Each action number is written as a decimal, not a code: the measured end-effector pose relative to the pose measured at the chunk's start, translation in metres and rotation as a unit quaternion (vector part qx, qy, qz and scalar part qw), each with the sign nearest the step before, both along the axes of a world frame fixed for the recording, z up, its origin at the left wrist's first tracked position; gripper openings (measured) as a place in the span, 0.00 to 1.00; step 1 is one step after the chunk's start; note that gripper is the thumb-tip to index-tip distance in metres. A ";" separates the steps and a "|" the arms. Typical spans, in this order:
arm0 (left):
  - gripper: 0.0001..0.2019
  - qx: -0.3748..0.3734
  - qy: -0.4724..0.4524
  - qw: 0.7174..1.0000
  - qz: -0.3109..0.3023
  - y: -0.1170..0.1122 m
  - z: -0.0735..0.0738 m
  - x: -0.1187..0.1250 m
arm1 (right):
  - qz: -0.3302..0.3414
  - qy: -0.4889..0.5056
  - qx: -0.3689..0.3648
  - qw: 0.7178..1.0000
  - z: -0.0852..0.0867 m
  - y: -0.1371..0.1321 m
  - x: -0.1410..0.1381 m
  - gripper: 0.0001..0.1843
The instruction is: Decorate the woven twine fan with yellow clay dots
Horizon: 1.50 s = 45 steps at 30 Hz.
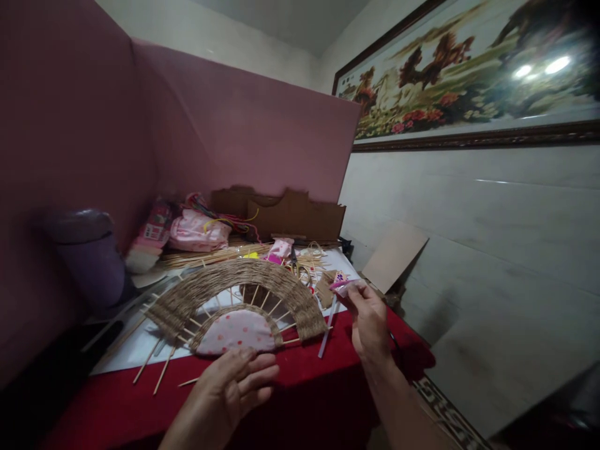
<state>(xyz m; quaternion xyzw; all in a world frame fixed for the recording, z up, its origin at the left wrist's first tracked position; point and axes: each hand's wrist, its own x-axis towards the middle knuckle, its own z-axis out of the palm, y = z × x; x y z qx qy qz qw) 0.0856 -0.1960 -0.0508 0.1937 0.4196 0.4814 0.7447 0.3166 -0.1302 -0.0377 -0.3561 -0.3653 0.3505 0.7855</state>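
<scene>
A fan-shaped piece woven from brown twine over thin wooden sticks (pixel 244 270) lies on the table. At its lower middle sits a half-round white cloth panel with red and pink dots (pixel 237 332). My left hand (pixel 237 381) is just in front of that panel, fingers apart and holding nothing; whether it touches the panel's edge I cannot tell. To the right of the fan, my right hand (pixel 368 312) pinches a small clear plastic packet with a pink-purple edge (pixel 345 287). Below the packet, translucent glue sticks (pixel 327 334) lie on the red cloth.
Loose wooden sticks (pixel 162 369) poke out at the front left. Behind the fan are scissors (pixel 302 273), a pink cloth bundle (pixel 199 230) and torn cardboard (pixel 295 215). A purple bin (pixel 94 259) stands at left. A red cloth (pixel 300 381) covers the table's front edge.
</scene>
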 end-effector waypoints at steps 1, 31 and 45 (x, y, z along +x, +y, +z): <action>0.09 0.034 0.032 0.999 -0.012 0.003 -0.005 0.001 | -0.007 -0.012 0.003 1.000 -0.004 -0.004 0.000 0.08; 0.09 0.602 0.583 0.537 0.094 0.071 0.041 0.021 | -0.217 -0.570 0.052 0.791 0.009 -0.022 -0.081 0.07; 0.05 0.554 0.522 0.640 0.108 0.071 0.015 0.012 | -0.234 -0.647 0.146 0.711 -0.012 -0.016 -0.093 0.16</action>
